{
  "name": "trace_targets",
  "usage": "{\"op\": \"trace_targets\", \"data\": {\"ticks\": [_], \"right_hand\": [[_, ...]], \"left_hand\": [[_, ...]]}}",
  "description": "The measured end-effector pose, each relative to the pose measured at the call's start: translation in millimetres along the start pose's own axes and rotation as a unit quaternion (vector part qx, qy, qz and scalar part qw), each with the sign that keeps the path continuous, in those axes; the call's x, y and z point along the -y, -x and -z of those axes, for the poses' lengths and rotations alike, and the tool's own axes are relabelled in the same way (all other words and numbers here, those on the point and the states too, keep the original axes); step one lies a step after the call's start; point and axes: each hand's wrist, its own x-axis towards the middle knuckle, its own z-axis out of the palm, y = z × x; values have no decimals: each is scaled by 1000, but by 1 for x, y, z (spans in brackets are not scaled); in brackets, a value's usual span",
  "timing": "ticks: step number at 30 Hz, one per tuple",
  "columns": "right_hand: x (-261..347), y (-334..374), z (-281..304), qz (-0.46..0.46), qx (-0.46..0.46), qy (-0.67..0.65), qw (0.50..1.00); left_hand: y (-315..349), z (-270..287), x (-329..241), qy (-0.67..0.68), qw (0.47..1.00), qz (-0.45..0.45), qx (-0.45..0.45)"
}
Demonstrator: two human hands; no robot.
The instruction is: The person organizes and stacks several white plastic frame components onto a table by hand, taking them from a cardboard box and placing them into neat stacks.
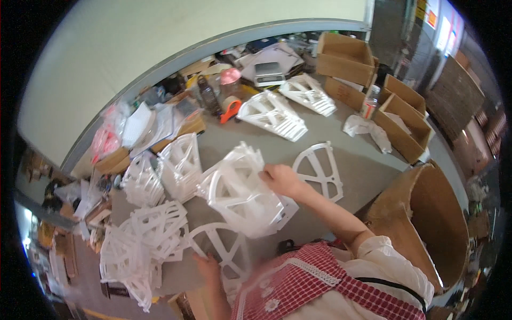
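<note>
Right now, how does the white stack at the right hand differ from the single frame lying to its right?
The white stack has several layered pieces; the single frame is one piece. The right hand grips the stack, while no hand holds the single frame. The stack looks blurred; the single frame looks sharper. Both are white with ribs and openings.

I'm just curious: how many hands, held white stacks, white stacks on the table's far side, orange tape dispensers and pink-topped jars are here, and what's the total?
Hands: 2
Held white stack: 1
Far-side white stacks: 2
Orange tape dispenser: 1
Pink-topped jar: 1
Total: 7
</note>
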Motion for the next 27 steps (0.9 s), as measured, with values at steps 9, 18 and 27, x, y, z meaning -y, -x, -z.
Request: {"op": "trace_targets", "data": {"ticks": [9,18,27], "right_hand": [[-131,54,56,-225,-94,-366,898],[-215,97,72,-287,-37,227,930],[-88,33,46,-48,-77,96,991]], "left_hand": [[-2,2,11,93,995,-31,-29],[-10,15,4,196,977,-24,84],[18,31,-46,153,984,38,80]]}}
